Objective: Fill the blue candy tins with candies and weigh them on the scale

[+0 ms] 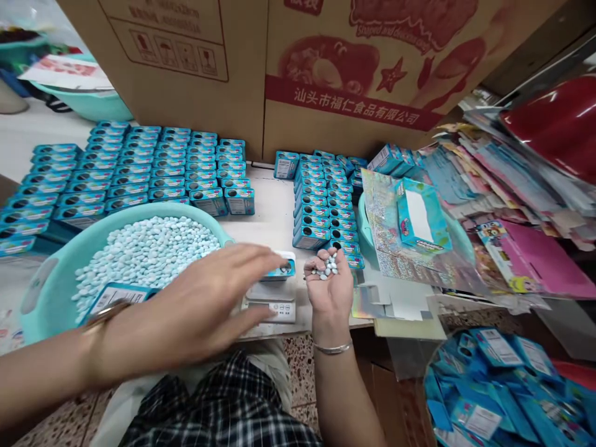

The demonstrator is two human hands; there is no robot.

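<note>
My right hand (329, 284) is cupped palm up, holding a small heap of pale blue candies (329, 267) just right of a small white scale (272, 299). A little blue tin (280, 268) sits on the scale. My left hand (205, 307) reaches across in front of the scale with fingers stretched out flat and nothing in it, fingertips near the tin. To the left stands a teal basin (44, 292) full of the same pale candies (144, 251), with a blue tin (116, 295) lying in them.
Rows of blue tins (135, 177) cover the table's left side, and more tins (321, 198) stand stacked right of centre. Cardboard boxes (261, 68) wall the back. A second basin (367, 233) holds foil sheets and a blue carton (419, 217). A bin of blue packets (503, 391) sits lower right.
</note>
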